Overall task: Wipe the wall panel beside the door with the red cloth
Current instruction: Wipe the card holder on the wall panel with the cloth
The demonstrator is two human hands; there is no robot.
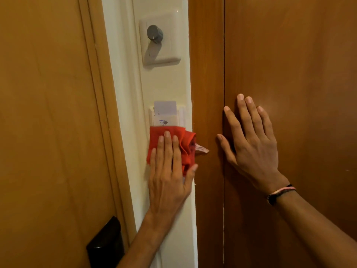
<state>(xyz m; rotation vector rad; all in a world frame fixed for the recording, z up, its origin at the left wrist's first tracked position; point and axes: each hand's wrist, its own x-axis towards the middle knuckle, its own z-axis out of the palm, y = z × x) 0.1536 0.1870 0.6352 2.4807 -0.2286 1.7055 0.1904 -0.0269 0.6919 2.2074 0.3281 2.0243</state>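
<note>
A narrow cream wall panel [164, 84] runs top to bottom between a wooden door [48, 113] on the left and brown wooden panelling [289, 55] on the right. My left hand [170, 171] presses a crumpled red cloth [185, 140] flat against the panel, just under a key-card holder [167, 117] with a white card in it. The cloth covers the holder's lower edge. My right hand [251, 144] lies flat with fingers spread on the brown panelling, holding nothing. A dark band sits on that wrist.
A white switch plate with a grey round dimmer knob [154, 33] is mounted higher on the panel. A black door lock housing [106, 244] sticks out at the bottom left of the door. A vertical seam [224, 74] splits the brown panelling.
</note>
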